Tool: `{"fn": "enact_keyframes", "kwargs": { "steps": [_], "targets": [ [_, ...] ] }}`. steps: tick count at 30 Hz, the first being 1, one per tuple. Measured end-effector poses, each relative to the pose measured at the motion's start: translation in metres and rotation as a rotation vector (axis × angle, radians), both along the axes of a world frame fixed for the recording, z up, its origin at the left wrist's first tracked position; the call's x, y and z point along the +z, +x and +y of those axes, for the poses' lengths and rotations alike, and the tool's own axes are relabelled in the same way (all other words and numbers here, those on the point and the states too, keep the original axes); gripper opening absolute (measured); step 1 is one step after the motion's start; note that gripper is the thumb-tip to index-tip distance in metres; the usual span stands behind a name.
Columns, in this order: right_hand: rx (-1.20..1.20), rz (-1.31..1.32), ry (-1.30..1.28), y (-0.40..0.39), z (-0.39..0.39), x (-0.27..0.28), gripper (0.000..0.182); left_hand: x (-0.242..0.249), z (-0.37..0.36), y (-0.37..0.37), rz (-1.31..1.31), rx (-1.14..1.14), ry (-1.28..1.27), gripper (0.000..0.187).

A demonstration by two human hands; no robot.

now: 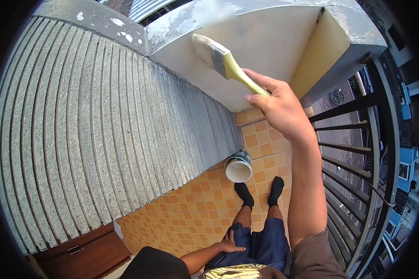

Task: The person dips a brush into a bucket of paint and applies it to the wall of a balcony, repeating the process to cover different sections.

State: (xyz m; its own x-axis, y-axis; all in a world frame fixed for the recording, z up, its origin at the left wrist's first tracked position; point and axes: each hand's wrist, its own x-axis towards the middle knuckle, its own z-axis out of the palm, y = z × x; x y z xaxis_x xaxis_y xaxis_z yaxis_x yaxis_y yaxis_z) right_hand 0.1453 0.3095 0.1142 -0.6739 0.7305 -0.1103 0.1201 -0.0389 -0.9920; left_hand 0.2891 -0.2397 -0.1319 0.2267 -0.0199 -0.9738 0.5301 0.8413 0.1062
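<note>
My right hand [284, 104] is closed round the yellow-green handle of a wide paintbrush [235, 69]. The brush points up and left, and its pale bristles overlap the white wall panel [270, 42] just under the peeling grey ledge. Down at my thigh, my left hand [230, 242] rests on the dark blue shorts [265, 237], fingers spread, with nothing in it. A paint bucket [239, 171] with a whitish inside stands on the tiled floor in front of my feet.
On the left rises a ribbed grey stone wall [79, 121]. A black metal railing [351, 176] runs along the right, with a street far below it. Orange checkered tiles [191, 207] cover the floor. A brown wooden door [86, 253] shows at lower left.
</note>
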Motion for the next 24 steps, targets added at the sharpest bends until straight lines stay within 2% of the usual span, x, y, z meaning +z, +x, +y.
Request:
{"fn": "enact_keyframes", "kwargs": {
  "steps": [4, 6, 9, 10, 11, 12, 14, 17, 19, 22, 24],
  "targets": [
    [-0.171, -0.082, -0.057, 0.004, 0.03, 0.019, 0.05, 0.01, -0.004, -0.001, -0.014, 0.061, 0.011, 0.149],
    [-0.364, -0.094, -0.058, 0.021, 0.014, 0.026, 0.051, 0.005, -0.006, 0.005, -0.012, 0.069, 0.026, 0.149],
    [-0.636, 0.166, 0.238, 0.011, 0.007, 0.016, 0.054, -0.002, -0.008, 0.013, 0.005, 0.07, 0.017, 0.15],
    [-0.696, 0.083, 0.24, 0.0, 0.004, 0.008, 0.054, -0.003, -0.007, 0.014, -0.003, 0.067, 0.008, 0.15],
    [-0.622, -0.124, 0.198, -0.016, -0.002, 0.002, 0.056, -0.001, -0.006, 0.015, -0.011, 0.06, -0.003, 0.15],
    [-0.466, -0.142, 0.262, -0.042, -0.014, -0.008, 0.059, -0.002, -0.008, 0.016, -0.008, 0.057, -0.001, 0.15],
    [-0.327, -0.21, 0.029, -0.067, -0.052, 0.024, 0.06, -0.003, -0.009, 0.018, 0.001, 0.045, 0.004, 0.15],
    [-0.011, -0.131, 0.082, -0.064, -0.081, 0.023, 0.059, 0.005, 0.004, 0.013, -0.03, -0.005, -0.063, 0.148],
    [0.241, -0.106, 0.006, -0.055, -0.079, 0.018, 0.059, 0.003, 0.006, 0.015, -0.012, -0.053, -0.036, 0.148],
    [0.237, -0.061, 0.035, -0.056, -0.064, 0.016, 0.059, 0.001, 0.007, 0.011, -0.007, -0.019, -0.003, 0.148],
    [0.108, -0.051, -0.011, -0.053, -0.026, 0.006, 0.057, 0.006, 0.005, 0.014, -0.012, 0.005, -0.001, 0.148]
  ]
}}
